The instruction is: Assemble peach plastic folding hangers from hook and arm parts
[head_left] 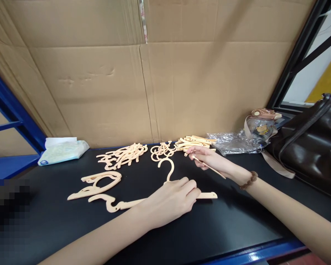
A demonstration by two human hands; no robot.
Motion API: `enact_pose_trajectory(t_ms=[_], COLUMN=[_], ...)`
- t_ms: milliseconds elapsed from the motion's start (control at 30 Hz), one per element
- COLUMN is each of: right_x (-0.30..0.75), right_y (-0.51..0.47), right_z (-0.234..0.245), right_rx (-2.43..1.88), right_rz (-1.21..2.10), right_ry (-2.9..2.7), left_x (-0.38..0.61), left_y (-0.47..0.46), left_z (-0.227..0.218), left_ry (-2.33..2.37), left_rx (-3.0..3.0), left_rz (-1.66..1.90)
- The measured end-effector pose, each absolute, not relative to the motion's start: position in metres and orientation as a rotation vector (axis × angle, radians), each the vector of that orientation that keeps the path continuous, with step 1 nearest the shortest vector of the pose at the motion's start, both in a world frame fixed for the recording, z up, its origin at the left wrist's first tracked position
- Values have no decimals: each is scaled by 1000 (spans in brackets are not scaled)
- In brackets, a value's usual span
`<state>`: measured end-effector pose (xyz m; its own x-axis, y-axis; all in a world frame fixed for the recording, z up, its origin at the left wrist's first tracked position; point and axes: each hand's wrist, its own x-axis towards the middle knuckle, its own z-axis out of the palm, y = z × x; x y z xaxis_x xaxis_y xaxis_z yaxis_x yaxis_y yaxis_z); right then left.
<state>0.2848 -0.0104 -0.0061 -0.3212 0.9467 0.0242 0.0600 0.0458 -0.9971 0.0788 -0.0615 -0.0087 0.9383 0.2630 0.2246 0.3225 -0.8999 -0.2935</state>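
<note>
My left hand [172,201] is closed over the middle of a partly assembled cream plastic folding hanger [132,203] on the black table. Its hook [171,170] sticks up beyond my fingers. A curved arm [109,204] is joined at the hanger's left, and a straight end [209,195] shows at the right. My right hand [206,159] pinches a thin cream strip [213,170], raised above the table near a pile of similar strips [195,141]. A folded hanger [106,187] lies to the left of the one under my left hand.
Behind are piles of curved arms [123,155] and hooks [162,150]. A tissue pack [64,152] lies at back left. Clear plastic wrap [228,143], a bottle [260,127] and a dark bag [311,143] are at right. A cardboard wall [99,84] stands behind.
</note>
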Motion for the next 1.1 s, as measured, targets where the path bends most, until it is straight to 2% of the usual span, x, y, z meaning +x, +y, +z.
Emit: enact_pose_trajectory(t_ms=[300, 600, 833, 1100], right_x=[285, 281, 278, 272], right_y=[-8, -12, -13, -20], right_z=[-21, -15, -18, -11], right_rx=[-1079, -982, -940, -936], right_rz=[1531, 1600, 1493, 1343], right_ry=[-1361, -1349, -1419, -1531], left_x=[55, 39, 42, 41], left_y=[-56, -41, -40, -37], left_z=[6, -2, -16, -22], left_ry=[-531, -764, -1067, -954], left_rx=[-2520, -2578, -2534, -2591], left_rz=[-237, -150, -205, -144])
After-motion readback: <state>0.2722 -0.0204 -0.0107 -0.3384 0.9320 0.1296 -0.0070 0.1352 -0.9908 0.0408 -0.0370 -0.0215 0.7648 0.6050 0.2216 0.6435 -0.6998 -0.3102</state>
